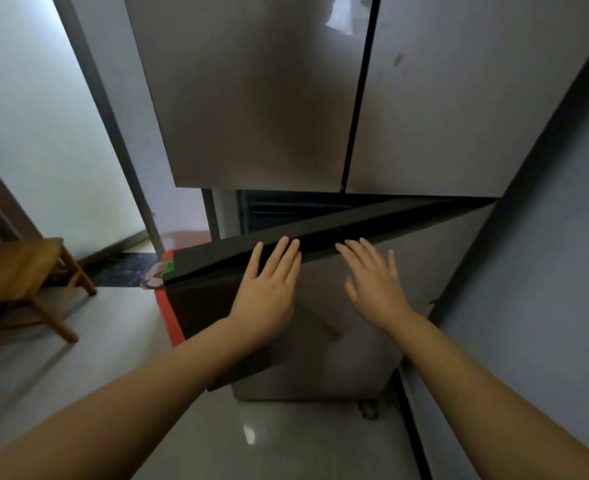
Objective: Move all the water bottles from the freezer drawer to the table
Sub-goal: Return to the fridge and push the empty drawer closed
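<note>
Grey steel covered the fridge's upper doors (258,98), and below them the freezer door (372,306) stood partly swung out. Both hands lay flat with fingers straight, holding nothing: the left hand (269,282) and right hand (372,275) rested at its top edge. Water bottles were not visible. A wooden stool (19,271) stood to the left.

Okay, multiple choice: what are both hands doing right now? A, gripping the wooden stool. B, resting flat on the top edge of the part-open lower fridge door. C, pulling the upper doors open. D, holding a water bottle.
B: the left hand and right hand lie with straight fingers on the door's top edge.
</note>
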Action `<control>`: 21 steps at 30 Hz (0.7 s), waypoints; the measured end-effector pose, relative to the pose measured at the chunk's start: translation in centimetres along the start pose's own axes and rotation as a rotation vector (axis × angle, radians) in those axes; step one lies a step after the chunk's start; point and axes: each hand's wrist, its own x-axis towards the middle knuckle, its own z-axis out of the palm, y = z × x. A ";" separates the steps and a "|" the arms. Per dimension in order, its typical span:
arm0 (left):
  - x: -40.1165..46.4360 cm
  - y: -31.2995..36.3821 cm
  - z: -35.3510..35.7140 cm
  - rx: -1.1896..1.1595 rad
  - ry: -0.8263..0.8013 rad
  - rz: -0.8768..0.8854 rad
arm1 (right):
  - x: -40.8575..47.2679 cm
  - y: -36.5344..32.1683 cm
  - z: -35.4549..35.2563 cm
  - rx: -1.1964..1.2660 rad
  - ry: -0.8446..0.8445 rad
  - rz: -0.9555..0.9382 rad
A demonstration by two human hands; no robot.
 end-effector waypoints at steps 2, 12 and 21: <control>1.0 -0.1 1.5 0.057 0.038 -0.072 | 1.0 0.6 0.7 -0.010 -0.021 -0.057; 7.4 -3.9 4.3 0.052 -0.089 -0.304 | 7.3 0.8 2.5 0.006 -0.123 -0.146; 12.4 -5.8 5.9 -0.228 -0.202 -0.425 | 10.7 2.0 2.5 -0.145 -0.220 -0.218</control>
